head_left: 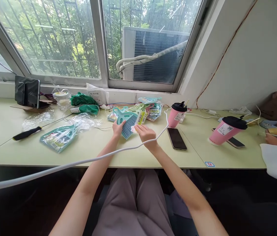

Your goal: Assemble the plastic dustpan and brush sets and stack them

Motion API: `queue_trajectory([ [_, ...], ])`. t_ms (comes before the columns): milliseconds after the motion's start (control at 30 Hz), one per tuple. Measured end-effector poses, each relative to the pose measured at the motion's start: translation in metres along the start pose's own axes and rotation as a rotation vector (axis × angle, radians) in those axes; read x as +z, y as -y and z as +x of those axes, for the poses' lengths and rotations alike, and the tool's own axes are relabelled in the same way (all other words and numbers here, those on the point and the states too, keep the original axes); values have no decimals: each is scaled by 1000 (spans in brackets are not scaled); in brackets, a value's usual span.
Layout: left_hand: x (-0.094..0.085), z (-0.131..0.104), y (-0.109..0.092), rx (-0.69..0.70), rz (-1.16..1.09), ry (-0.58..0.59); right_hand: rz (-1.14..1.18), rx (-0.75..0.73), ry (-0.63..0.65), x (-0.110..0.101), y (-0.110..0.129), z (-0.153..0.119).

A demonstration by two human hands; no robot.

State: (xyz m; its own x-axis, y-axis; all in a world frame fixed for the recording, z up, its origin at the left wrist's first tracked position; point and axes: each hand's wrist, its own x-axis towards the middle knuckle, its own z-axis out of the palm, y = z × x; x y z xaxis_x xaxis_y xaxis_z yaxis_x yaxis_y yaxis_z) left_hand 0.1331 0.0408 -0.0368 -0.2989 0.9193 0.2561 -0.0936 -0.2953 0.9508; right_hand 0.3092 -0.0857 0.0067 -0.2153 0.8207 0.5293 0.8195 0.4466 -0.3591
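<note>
Head view: left hand (pixel 118 128) holding the teal scoop (pixel 128 127) over the table's (pixel 136 159) middle, right hand's (pixel 146 134) fingers pinching a label (pixel 141 117). White cable (pixel 128 148) passing before the right hand could snag; a rightward swing could topple the nearest pink cup (pixel 174 118); uneven pulling might crease the label.

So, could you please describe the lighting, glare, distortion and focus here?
Head view: daylight lights the table, deep shadow beneath; head view: clear wrapping glints; head view: window frame and rightmost cup lean, likely lens distortion; head view: the tag by the right hand looks too soft to read.
</note>
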Motion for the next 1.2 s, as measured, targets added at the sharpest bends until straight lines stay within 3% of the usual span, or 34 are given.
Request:
queue_trajectory([
  [100,-1,1,-1,-15,46,-49,-43,-20,91,37,6,39],
  [233,-5,5,-2,-37,106,-123,74,-53,71,62,4,44],
  [333,-3,5,-4,-14,-14,-99,126,-13,27,67,-4,41],
  [500,3,-2,-7,-47,-156,79,185,-18,-22,67,-16,41],
  [633,2,-4,-7,-60,-170,157,269,5,-72,65,-17,40],
  [733,1,-7,-11,-35,-157,191,396,114,-229,66,-17,41],
  [867,6,-14,-23,-8,-146,224,709,584,-640,69,-27,48],
  [933,10,-17,-27,12,-122,268,1006,714,-593,71,-34,52],
  [1033,14,-22,-29,45,-97,298,1392,681,-360,73,-41,56],
  [1200,14,-21,-27,54,-101,291,1502,665,-245,77,-41,55],
])
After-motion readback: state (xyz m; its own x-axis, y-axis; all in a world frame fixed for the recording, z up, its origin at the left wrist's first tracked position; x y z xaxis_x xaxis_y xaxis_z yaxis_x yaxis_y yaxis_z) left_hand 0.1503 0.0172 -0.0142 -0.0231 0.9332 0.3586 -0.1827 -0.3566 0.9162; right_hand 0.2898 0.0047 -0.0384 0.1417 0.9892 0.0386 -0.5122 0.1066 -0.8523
